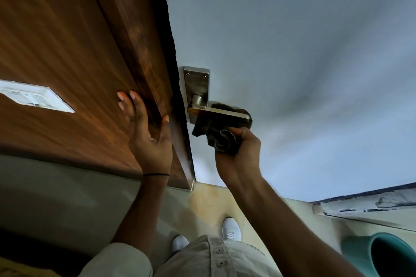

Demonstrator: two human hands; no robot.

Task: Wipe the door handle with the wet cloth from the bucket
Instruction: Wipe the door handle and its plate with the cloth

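I have the grey door (292, 40) filling the frame from 12 to 3 o'clock, with the brown wooden frame (67, 40) running from 9 to 12. My left hand (147, 132) lies open and flat on that frame, thumb hooked over its edge, gripping nothing. My right hand (239, 157) is closed around the dark wet cloth (221, 135), which is bunched in the fist and pressed up against the underside of the door handle (219, 111), near the centre of the view.

The main risk, as I judge it, is the door swinging: if I push hard on the lever, the panel may move and nip the left thumb at the frame edge. Pressing down on the lever could also work the latch and let the cloth slide off the smooth metal. A wet cloth may drip onto the floor (202, 204) at 6 o'clock, just ahead of my white shoes (230, 229), and make it slippery.

The teal bucket (382, 254) sits on the floor at 4 o'clock, well apart from the handle. Its inside is dark; I cannot tell whether it holds water.
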